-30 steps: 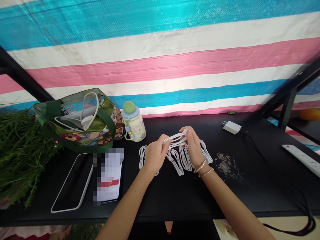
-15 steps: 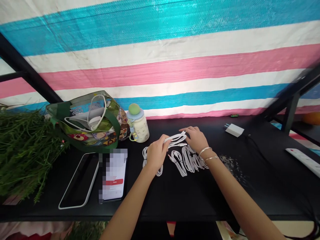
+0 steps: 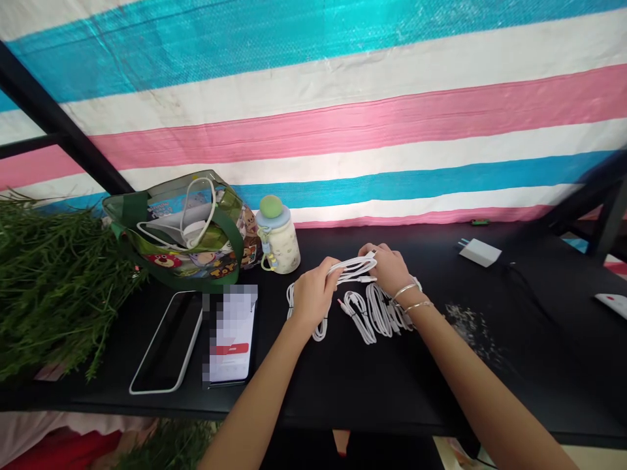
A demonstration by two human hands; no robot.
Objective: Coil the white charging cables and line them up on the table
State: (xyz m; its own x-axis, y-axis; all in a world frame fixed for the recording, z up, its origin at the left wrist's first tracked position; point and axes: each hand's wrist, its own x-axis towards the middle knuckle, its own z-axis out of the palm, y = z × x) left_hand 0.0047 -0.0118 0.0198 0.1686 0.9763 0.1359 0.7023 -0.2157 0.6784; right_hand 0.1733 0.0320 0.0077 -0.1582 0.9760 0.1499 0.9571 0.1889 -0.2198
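We saw that the hold on the white cable coil (image 3: 355, 266) had changed: a second earlier both hands had it stretched between them, but now the left hand (image 3: 313, 294) seemed, in our judgement, to carry most of it. Its fingers were curled closely around the coil's near end, with the thumb along the top. The right hand (image 3: 386, 267) had turned palm down at the far end, its fingers bent and partly hidden, just beside a cable plug (image 3: 373, 254); we could not tell whether they pinched it or only rested near it. That left the coil's far end less firmly held, we judged, and a second plug (image 3: 367, 279) stuck out below. The coil sat between the two hands, over the desk (image 3: 372, 391), and we saw no black tie around its visible part. In front of it lay the tied cable bundles (image 3: 360, 318), partly covered by the right wrist, while another bundle (image 3: 320, 328) showed under the left hand. The white charger (image 3: 481, 252) lay well apart, to the right.
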